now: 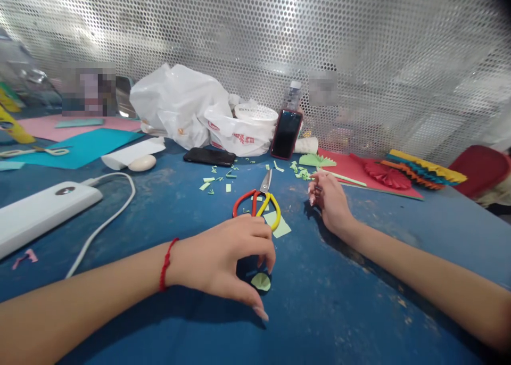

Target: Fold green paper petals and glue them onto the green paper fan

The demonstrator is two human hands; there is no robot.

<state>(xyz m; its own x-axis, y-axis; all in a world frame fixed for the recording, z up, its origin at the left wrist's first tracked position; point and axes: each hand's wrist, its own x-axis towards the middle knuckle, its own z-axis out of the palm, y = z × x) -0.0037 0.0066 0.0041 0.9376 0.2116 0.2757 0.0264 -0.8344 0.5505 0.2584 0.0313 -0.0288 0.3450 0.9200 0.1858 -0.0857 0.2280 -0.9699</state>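
I'm looking at a perforated metal wall (239, 30) that is filling the top of the frame; a pixelated patch is hiding whatever is at upper left. Below it the blue table (351, 322) is running off the bottom edge. At upper centre a white bag (179, 104) is bulging beside a lower bag (239, 139), whose red printing I'm failing to read.

From lower left, the left hand (223, 258) is arching with thumb and fingers spread apart; its forearm is being cut off by the edge. Right of centre, the right hand (329, 202) is curling its fingers; I cannot tell whether they are pinching anything. The frame's left edge is cropping a white power bank (43, 210), its dark oval too unclear for me to read.

At right, red paper (347, 165) is lying partly under pleated fans. At centre, the scissors (264, 185) are pointing away, the left hand overlapping their red and yellow handles. Behind them a phone (286, 133) is standing upright, covering much of a bottle (295, 92). The tub (255, 112) is showing dark lettering, too small for me to make out, its lower part hidden by the lower bag. A green square (283, 227) is lying partly beneath the scissors. Smallest, a round green piece (261, 282) is resting at lower centre, between the left hand's thumb and fingers.
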